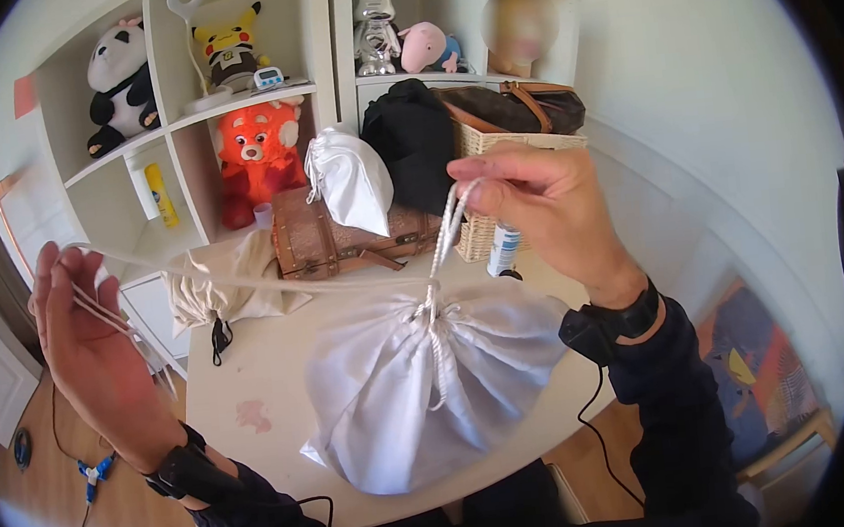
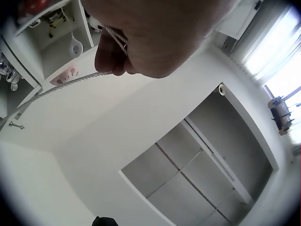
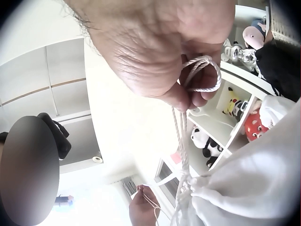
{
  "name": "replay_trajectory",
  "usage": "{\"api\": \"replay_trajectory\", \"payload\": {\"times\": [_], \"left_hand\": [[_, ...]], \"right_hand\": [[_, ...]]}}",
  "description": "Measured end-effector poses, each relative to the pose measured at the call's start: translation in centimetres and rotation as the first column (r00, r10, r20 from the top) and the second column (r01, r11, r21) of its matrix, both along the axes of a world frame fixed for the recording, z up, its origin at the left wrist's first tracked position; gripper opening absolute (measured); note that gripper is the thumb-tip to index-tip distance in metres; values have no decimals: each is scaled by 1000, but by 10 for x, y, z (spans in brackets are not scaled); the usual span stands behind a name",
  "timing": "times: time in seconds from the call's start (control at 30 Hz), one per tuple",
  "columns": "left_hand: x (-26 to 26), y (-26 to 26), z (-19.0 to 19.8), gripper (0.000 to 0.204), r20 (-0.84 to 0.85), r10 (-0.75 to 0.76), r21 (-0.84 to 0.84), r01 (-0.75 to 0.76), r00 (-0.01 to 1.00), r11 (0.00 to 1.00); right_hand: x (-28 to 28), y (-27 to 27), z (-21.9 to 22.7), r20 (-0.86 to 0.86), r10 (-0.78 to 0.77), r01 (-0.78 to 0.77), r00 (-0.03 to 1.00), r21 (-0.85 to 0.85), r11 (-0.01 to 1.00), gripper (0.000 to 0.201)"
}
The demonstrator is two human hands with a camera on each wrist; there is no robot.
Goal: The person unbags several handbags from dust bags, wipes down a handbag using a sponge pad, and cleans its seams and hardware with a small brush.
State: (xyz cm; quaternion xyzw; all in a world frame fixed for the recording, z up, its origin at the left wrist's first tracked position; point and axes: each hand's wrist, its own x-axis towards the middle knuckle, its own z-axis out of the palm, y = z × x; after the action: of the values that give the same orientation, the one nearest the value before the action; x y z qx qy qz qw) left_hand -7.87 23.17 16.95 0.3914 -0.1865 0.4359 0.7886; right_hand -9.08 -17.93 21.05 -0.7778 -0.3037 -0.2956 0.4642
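A white drawstring bag (image 1: 433, 393) with a gathered neck stands on or just above the table, its cords meeting at the neck. My right hand (image 1: 553, 207) pinches a doubled white cord (image 1: 443, 237) above the bag; in the right wrist view the cord loops round inside the fingers of that hand (image 3: 164, 52). Off to the left, my left hand (image 1: 99, 352) holds another cord (image 1: 243, 279), drawn out sideways from the neck, with its loose end hanging past the palm. The left wrist view shows this cord (image 2: 70, 83) running from the curled fingers.
Behind the bag are a beige cloth bag (image 1: 228, 280), a brown case (image 1: 329, 233), a smaller white bag (image 1: 351, 179), a black bag (image 1: 410, 144), a wicker basket (image 1: 480, 233) and a spray can (image 1: 504, 248). Shelves (image 1: 113, 170) with plush toys stand beyond the table (image 1: 249, 469).
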Motion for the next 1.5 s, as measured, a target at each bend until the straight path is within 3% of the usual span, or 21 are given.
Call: {"api": "replay_trajectory", "payload": {"times": [0.13, 0.2, 0.37, 0.47, 0.5, 0.57, 0.6, 0.63, 0.7, 0.73, 0.8, 0.9, 1.07, 1.13, 1.17, 1.23, 1.33, 1.47, 1.5], "left_hand": [[1, -13, -2, 31, 63, -122, 148, 112, 990, 983], [-2, -26, -1, 27, -28, -142, 296, 144, 989, 944], [-2, -66, 1, 24, -215, -62, 451, 155, 975, 879], [-4, -100, 5, 24, -188, 124, 704, 45, 974, 709], [-2, -102, 3, 24, -188, 124, 703, 46, 974, 709], [3, -105, -2, 31, 139, 408, 892, -293, 902, 344], [1, -109, -1, 32, 40, 354, 900, -188, 934, 394], [-2, -112, 0, 32, 40, 354, 900, -188, 934, 393], [-8, -117, 2, 33, -27, 159, 895, -47, 987, 443], [-15, -121, 5, 33, -26, 160, 895, -48, 987, 443], [-30, -130, 10, 40, -173, -44, 893, 175, 984, 415], [-22, -140, -3, 49, -125, -46, 936, 133, 991, 326], [-12, -153, -6, 44, -58, -100, 932, 89, 993, 351], [-26, -153, 6, 31, -419, 30, 870, 391, 908, 299], [-23, -153, 3, 31, -419, 30, 870, 392, 907, 299], [-18, -151, -3, 22, -369, -88, 841, 373, 925, 391], [-28, -142, 11, 17, -482, -32, 795, 453, 875, 403], [-16, -131, 2, 17, -419, -102, 785, 417, 902, 459], [-15, -130, 0, 17, -449, -188, 710, 477, 873, 518]], "right_hand": [[14, 4, 18, 129, 12, -4, 992, -62, 998, 22], [16, 11, 30, 117, -21, 21, 993, -3, 1000, 23], [19, 28, 50, 49, 59, -58, 997, -12, 998, 22], [26, 36, 51, -61, 172, -171, 983, 14, 985, 23], [28, 38, 50, -80, 158, -160, 984, -9, 987, 23], [34, 39, 47, -99, 145, -148, 985, -30, 988, 23], [41, 38, 46, -95, 132, -136, 987, -40, 990, 24], [45, 38, 45, -90, 119, -124, 989, -50, 991, 24], [45, 39, 47, -96, 122, -127, 988, -49, 991, 25], [45, 39, 49, -103, 125, -130, 987, -48, 990, 26], [43, 42, 53, -146, 133, -142, 980, -57, 988, 26], [42, 45, 54, -231, 161, -178, 959, -53, 983, 27], [45, 44, 55, -285, 235, -241, 929, 13, 970, 28], [45, 43, 55, -325, 275, -278, 905, 40, 960, 29], [45, 42, 55, -325, 275, -277, 905, 40, 960, 29], [47, 41, 55, -333, 257, -266, 907, 21, 964, 29], [53, 41, 52, -328, 232, -237, 916, 26, 971, 23], [74, 36, 39, -380, 215, -235, 900, -6, 972, 22], [79, 35, 34, -394, 161, -238, 905, -153, 959, 27]]}}
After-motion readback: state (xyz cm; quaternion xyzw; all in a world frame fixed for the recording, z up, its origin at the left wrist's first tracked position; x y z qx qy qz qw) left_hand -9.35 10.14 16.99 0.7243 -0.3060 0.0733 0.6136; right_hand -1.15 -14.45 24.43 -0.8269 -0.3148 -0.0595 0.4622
